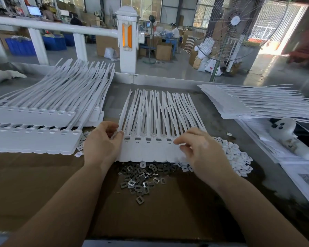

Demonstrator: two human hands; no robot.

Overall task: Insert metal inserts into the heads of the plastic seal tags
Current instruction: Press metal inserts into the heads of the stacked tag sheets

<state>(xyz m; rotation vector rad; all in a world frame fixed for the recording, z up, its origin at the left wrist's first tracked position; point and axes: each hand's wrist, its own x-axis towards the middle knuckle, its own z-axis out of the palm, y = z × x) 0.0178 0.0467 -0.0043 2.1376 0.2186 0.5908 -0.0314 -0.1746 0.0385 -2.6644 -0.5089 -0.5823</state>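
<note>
The left hand has its grip on the left end of a joined strip of white plastic seal tags, thumb and fingers curled around the edge of the outermost head, while the right hand lies over the strip's right end with fingers bent and fingertips pressing down on a head there — whether anything is pinched between them I cannot tell. The strip lies flat in the middle of the desk, tails fanning away from the person; small dark metal pieces show in the slots of the heads between the two hands. Just in front of the strip, on a sheet of brown cardboard, sits a loose heap of metal inserts, and to its right a pile of small white plastic caps. Stacks of more tag strips lie to the left, another stack to the right — beside printed papers and a white soft toy. A standing fan rises behind the desk.
</note>
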